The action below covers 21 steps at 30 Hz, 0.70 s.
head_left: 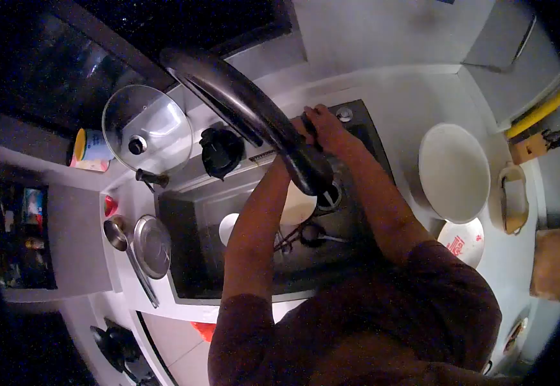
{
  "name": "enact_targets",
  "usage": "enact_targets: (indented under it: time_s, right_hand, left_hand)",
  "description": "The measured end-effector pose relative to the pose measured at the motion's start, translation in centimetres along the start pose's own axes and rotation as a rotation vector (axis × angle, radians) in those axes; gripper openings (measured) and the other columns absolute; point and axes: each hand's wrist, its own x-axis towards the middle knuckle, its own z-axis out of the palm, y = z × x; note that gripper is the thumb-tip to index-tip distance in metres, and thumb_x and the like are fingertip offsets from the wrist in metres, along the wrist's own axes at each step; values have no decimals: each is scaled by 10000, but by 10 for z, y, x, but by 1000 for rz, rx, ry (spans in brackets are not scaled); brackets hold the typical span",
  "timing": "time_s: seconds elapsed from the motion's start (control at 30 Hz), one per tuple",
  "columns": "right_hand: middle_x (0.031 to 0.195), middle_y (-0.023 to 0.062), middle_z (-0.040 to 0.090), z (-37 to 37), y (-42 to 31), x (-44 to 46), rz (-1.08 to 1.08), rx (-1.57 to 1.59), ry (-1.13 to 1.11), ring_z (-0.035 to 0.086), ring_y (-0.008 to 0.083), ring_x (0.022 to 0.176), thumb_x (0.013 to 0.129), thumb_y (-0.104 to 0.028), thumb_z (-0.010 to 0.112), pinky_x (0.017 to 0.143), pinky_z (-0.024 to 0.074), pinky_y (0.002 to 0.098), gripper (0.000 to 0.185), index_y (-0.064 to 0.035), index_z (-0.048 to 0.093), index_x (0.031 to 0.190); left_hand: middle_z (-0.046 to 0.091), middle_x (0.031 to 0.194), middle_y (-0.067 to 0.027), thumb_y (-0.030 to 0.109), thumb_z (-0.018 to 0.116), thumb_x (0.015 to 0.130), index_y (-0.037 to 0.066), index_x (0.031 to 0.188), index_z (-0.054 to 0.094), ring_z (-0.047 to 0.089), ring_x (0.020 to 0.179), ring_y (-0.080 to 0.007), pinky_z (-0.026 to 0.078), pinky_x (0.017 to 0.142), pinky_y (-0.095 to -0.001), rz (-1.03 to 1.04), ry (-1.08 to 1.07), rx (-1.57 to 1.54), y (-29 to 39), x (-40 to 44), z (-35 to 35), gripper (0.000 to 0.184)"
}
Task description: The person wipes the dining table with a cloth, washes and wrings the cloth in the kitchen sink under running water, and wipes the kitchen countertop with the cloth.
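Note:
Both my hands reach past the black faucet to the back rim of the dark sink. My left hand is mostly hidden behind the faucet; its fingers cannot be made out. Close beside it, my right hand has curled fingers next to something dark that I cannot identify. Below my arms, the sink holds a white bowl, a pale rounded dish and some dark utensils. The faucet's spout hangs over the drain.
A glass lid and a black object stand behind the sink. To the left lie a metal lid and a ladle. On the right are a large white bowl, a red-marked plate and a white dish.

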Motion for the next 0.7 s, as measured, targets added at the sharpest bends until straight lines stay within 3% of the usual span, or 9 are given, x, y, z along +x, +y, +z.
enact_targets:
  time_s: [0.07,0.13,0.23,0.33,0.47,0.57,0.63,0.7]
  right_hand:
    - [1331,242,414,2,12,6,-1,-52,-49,339,429,1248,821,-107,528,1060,321,447,546,35,366,1323]
    - [1176,275,441,16,36,19,-12,-109,-43,504,417,1041,700,-36,632,892,450,443,640,12,391,1292]
    - [1131,280,463,28,39,10,-109,-218,134,497,424,1046,700,-47,621,898,440,458,569,28,426,1229]
    - [1071,273,490,24,35,15,36,-85,50,491,430,1035,702,-55,612,921,419,466,490,28,453,1158]
    - [1020,255,514,17,25,19,-58,-125,27,492,432,998,704,-65,601,921,407,474,408,22,490,1087]
    - [992,248,530,2,14,21,33,-39,-7,498,420,963,708,-109,600,905,406,470,339,17,532,1016]
    - [970,246,546,-4,18,25,-304,-180,-170,516,395,933,705,-166,613,874,415,471,317,10,572,966]
    - [973,247,552,3,35,28,-309,-232,-182,522,393,930,702,-184,621,875,414,469,333,8,580,970]
  left_hand:
    - [596,1140,-123,256,567,871,66,1150,563,544,1063,-293,412,952,-388,6,1,-8,-3,5,5,337]
    - [597,1141,-126,259,566,869,66,1144,567,543,1065,-295,411,953,-390,13,7,-5,-4,7,9,336]
    - [597,1142,-130,264,563,867,65,1137,574,542,1068,-298,409,955,-391,21,10,2,-10,9,11,335]
    - [597,1143,-135,269,561,865,65,1129,581,540,1071,-301,407,957,-393,29,10,16,-17,11,12,334]
    - [598,1144,-141,275,558,862,64,1119,590,538,1075,-305,405,959,-396,27,-2,16,-27,15,11,334]
    - [598,1145,-145,280,556,859,64,1111,597,537,1078,-308,403,961,-397,7,-23,-1,-35,19,9,334]
    - [598,1146,-148,283,555,858,63,1106,602,536,1080,-310,402,962,-399,-28,-50,-40,-45,23,10,335]
    - [598,1147,-151,286,553,856,63,1101,607,535,1083,-312,401,963,-400,-105,-84,-136,-55,26,14,335]
